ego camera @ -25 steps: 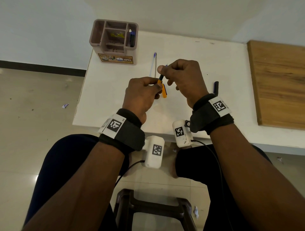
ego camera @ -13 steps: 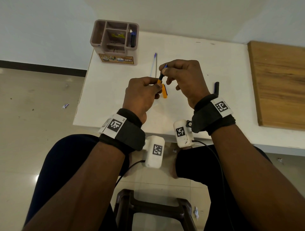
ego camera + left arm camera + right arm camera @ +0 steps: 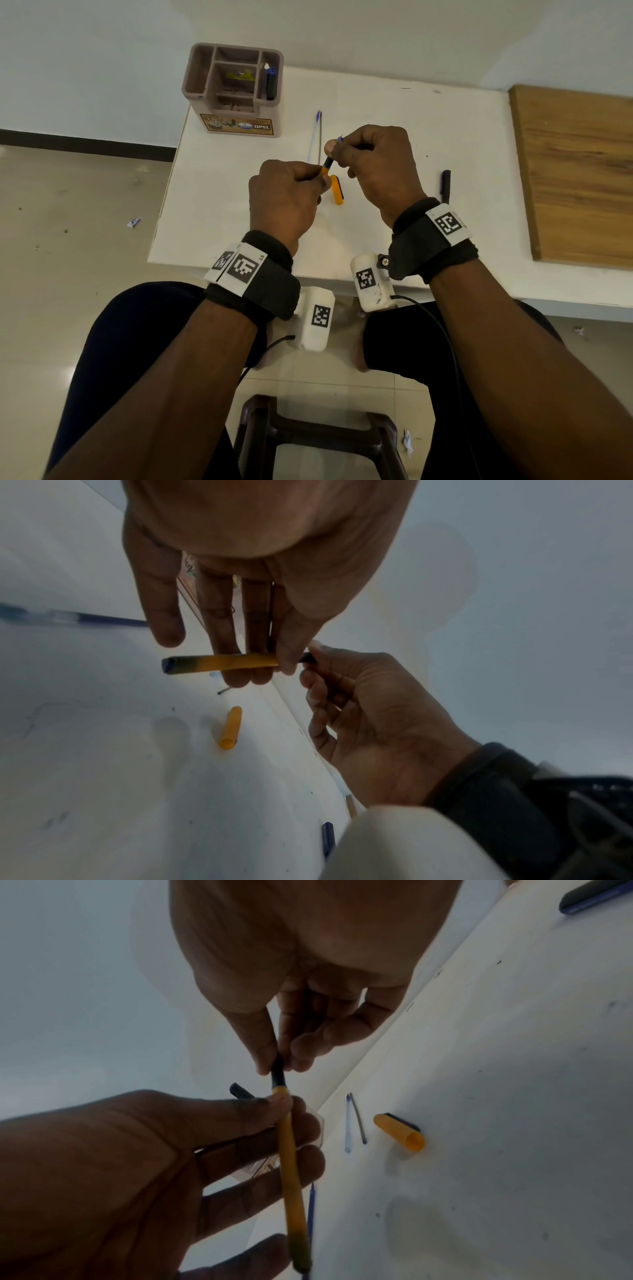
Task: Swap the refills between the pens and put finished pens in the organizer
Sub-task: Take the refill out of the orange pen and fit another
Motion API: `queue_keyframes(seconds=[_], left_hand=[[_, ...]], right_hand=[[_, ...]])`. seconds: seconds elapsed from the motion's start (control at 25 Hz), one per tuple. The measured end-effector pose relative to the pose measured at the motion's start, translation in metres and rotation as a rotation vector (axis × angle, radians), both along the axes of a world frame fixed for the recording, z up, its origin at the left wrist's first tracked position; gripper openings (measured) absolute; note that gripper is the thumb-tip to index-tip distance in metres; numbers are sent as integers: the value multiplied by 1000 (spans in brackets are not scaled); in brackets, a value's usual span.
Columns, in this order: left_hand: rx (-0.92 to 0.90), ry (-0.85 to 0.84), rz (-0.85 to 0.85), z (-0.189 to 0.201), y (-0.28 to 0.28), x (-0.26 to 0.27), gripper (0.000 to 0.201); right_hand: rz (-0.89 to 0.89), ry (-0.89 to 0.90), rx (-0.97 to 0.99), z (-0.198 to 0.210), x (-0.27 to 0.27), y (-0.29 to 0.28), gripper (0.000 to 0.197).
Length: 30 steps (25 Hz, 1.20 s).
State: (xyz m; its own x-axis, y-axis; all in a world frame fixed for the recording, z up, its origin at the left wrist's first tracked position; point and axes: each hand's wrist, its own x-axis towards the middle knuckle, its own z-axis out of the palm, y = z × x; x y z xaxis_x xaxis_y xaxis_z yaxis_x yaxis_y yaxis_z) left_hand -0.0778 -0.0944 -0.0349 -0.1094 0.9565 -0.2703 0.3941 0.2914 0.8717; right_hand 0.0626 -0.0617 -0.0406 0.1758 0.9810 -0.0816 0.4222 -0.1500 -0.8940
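Note:
My left hand [image 3: 301, 178] grips the orange pen barrel [image 3: 236, 662] [image 3: 291, 1172] above the white table [image 3: 394, 113]. My right hand [image 3: 342, 150] pinches the black tip section [image 3: 278, 1073] at the barrel's end, a blue point [image 3: 339, 138] poking out past the fingers. The orange cap [image 3: 336, 193] [image 3: 230, 727] [image 3: 399, 1135] lies on the table below the hands. Two loose refills [image 3: 317, 135] [image 3: 354, 1122] lie side by side toward the organizer [image 3: 236, 85], a brown box at the table's far left corner with a dark pen [image 3: 271, 82] standing in its right slot.
A dark blue pen [image 3: 445, 185] lies on the table right of my right hand. A wooden board [image 3: 579, 174] covers the table's right side. A brown stool [image 3: 315, 438] stands on the floor between my knees.
My right hand has shifted slightly up and away along the pen's tip; the left hand holds the barrel in the same place.

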Motion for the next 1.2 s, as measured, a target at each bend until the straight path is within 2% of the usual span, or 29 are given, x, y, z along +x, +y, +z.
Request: queue_keyframes(seconds=[0.24,0.36,0.44,0.6,0.72,0.92,1.0,1.08,1.16,1.2], left_hand=[[-80,50,-9,-2,5,-1,24],[-118,96,-38,-7,6,-3,22],[-128,103,-40,-9,7,-5,22],[-126,99,-36,-12,9,-8,24],[-125,94,-42,-12,9,-8,25],[-111,49,-46,-6,7,-10,25],[-119,-8,-34,-4,5,-10,23],[-143,-47,-34,-2,3,-8,23],[-162,-58,-34,-2,2,-10,24],[-165,-60,-37,-3,1,-10,24]], right_hand=[[-49,45,-163,-1,3,-1,39],[39,-258,-166,-16,5,1,28],[109,-444,-189,-26,2,-1,30],[184,-651,-212,-36,-10,-1,37],[193,-687,-209,-37,-14,-1,34],[115,-558,-192,-33,-6,1,33],[-18,-337,-111,-25,5,4,32],[-152,-18,20,-14,15,6,31],[-190,239,103,-7,14,7,30],[-176,302,116,-4,10,7,29]])
